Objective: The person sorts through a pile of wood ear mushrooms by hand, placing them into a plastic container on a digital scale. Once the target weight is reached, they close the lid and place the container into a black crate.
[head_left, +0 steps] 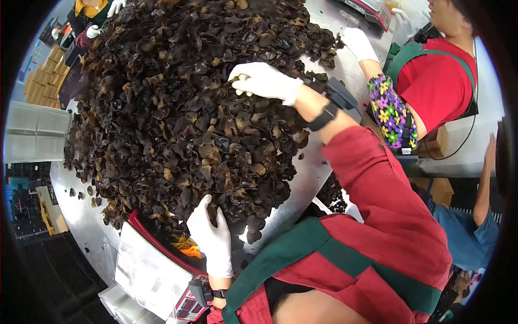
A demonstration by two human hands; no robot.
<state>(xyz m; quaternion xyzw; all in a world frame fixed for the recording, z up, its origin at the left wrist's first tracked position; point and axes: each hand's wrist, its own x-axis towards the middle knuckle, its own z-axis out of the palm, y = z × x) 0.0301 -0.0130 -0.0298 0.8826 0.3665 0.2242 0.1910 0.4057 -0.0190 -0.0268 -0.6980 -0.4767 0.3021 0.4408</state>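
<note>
A large heap of dark brown, wrinkled pieces that look like dried fungus (178, 108) covers the metal table (81, 216). My right hand (264, 82), in a white glove, reaches over the upper right of the heap, its fingers pinched on a small dark piece. At the heap's near edge, my left hand (212, 233), also gloved in white, has thumb and fingers spread apart against the pieces. Just left of it stands a red and white scale (154, 267). Something orange and yellow (187, 247) lies between the scale and the heap.
A co-worker in a red shirt and green apron (437, 81) stands at the right, a gloved hand (358, 44) by the heap. Another scale (372, 12) is at the top right. Clear plastic containers (38, 132) are stacked at the left. Another person (467, 232) is at the lower right.
</note>
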